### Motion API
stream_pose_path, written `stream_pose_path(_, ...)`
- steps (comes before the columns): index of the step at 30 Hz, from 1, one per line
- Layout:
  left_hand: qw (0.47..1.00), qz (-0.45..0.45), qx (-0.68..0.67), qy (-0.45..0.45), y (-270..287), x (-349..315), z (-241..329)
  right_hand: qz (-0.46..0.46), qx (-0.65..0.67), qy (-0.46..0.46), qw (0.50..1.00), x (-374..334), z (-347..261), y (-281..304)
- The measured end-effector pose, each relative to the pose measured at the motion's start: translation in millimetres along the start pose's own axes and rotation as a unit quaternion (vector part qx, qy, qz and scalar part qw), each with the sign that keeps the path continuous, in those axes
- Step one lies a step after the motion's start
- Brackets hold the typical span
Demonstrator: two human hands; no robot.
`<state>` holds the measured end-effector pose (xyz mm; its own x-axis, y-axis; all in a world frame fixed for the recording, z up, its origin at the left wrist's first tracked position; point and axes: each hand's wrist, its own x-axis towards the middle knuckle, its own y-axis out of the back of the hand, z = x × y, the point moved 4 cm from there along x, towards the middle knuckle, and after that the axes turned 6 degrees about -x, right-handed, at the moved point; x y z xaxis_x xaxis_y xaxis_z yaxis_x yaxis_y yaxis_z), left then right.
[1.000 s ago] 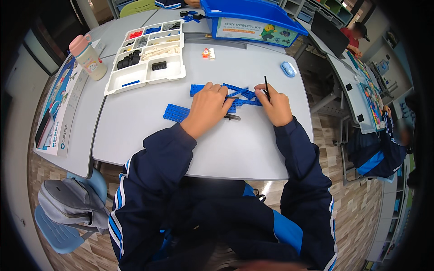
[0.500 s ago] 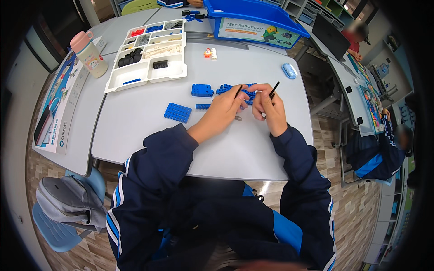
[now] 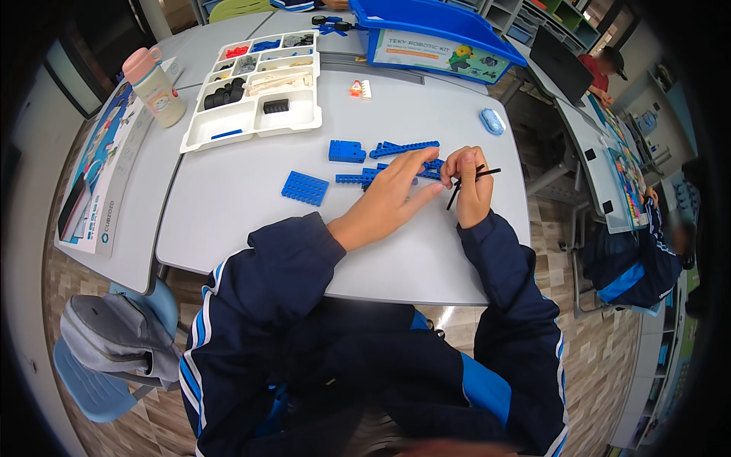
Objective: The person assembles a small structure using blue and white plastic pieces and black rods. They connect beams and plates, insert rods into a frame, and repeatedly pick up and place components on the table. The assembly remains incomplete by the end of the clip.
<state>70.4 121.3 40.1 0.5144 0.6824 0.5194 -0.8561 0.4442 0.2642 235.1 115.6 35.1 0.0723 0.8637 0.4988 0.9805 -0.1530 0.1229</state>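
Observation:
Over the near middle of the grey table, my right hand [image 3: 474,199] is closed on thin black rods [image 3: 489,173], which look like toy axles and cross each other between the fingers. My left hand [image 3: 384,202] is open, fingers stretched out, close to the right one with nothing visible in it. Behind and partly under it lie several blue toy beams [image 3: 403,148], some hidden by the fingers. To the left are a flat blue studded plate [image 3: 305,189] and a blue block [image 3: 346,151].
A white sorting tray [image 3: 221,122] with small parts stands at the back left, beside a pink-capped bottle [image 3: 156,90] and a flat box [image 3: 106,164]. Behind are a blue bin [image 3: 434,15] and a small orange-and-white figure [image 3: 355,88]. A light-blue case [image 3: 492,121] lies at right.
My left hand has opened and no longer holds a black rod; the rods are now together in my right hand. The view has shifted slightly.

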Motion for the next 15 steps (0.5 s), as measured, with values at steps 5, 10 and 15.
stream_pose_path(5,0.997,0.053,0.017,-0.046,10,4,-4,0.019,0.004,0.008,1.0,-3,10,-3)
stream_pose_path(10,0.993,0.092,0.032,-0.061,8,3,-11,0.004,0.065,-0.008,0.998,-13,15,-13)
stream_pose_path(15,0.985,0.107,0.052,-0.123,11,2,-9,-0.104,-0.003,-0.13,0.986,-28,22,-13)
